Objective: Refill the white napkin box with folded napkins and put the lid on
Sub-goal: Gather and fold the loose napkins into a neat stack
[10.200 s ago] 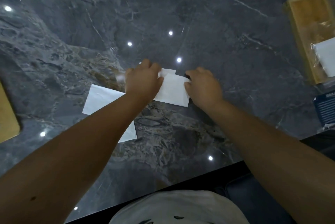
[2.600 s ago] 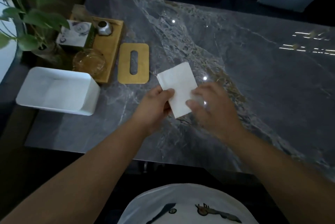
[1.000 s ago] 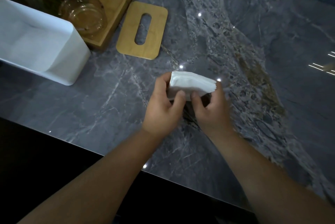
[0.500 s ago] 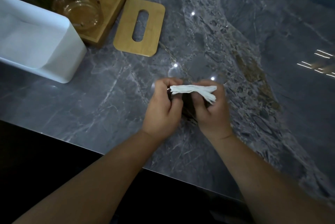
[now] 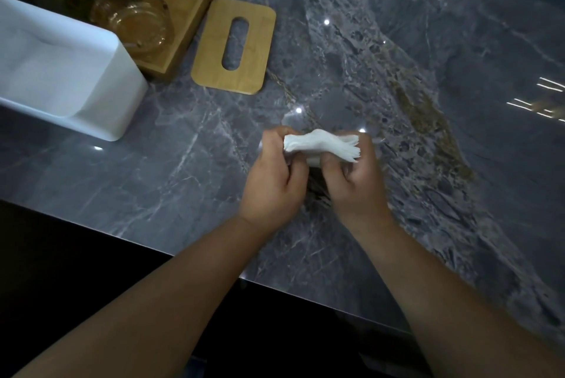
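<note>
Near the middle of the frame, both hands pinch a stack of folded white napkins (image 5: 321, 145) edge-on above the grey marble table (image 5: 397, 72): the left hand (image 5: 275, 182) closed on its left end, the right hand (image 5: 354, 182) closed on its right end, where the layers fan apart. The open white napkin box (image 5: 101, 96) sits at the left edge of the frame. Its wooden lid (image 5: 256, 50), with an oval slot, lies flat in the upper middle, just beside a wooden tray (image 5: 183, 4) carrying a glass bowl (image 5: 134, 20)
</note>
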The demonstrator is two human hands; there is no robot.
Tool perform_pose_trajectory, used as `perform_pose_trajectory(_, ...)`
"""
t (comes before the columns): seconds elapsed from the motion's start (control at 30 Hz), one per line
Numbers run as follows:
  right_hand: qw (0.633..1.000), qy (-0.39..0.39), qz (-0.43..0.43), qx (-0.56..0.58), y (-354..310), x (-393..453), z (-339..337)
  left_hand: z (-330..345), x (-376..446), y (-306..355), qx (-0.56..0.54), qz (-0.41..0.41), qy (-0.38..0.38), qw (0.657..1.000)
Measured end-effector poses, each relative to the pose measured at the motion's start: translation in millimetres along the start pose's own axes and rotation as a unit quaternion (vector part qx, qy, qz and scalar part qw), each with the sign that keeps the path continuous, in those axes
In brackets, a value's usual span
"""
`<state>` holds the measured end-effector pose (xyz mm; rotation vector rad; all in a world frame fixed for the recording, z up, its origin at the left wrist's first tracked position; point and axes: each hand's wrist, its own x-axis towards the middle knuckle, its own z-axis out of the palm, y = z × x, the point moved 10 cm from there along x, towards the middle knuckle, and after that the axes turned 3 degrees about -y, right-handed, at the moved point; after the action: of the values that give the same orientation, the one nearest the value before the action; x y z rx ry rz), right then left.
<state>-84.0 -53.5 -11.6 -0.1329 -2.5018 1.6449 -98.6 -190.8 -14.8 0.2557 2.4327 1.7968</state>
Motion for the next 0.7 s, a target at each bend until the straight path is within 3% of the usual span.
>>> perform_pose_trajectory(0.1,0.999,-0.023,0.017,-0.033,4,0,6,-2,1,-7,0.009,-0.035,0.004,0.999)
perform_pose_trajectory(0.27,0.998,-0.041,0.043,0.01,-27,4,-2,-25,0,14,0.009,-0.068,0.031,0.997)
perform_pose_trajectory(0.7,0.953,-0.243,0.157,0.09,-133,5,-3,-104,-53,100,-0.117,-0.159,0.085,0.977)
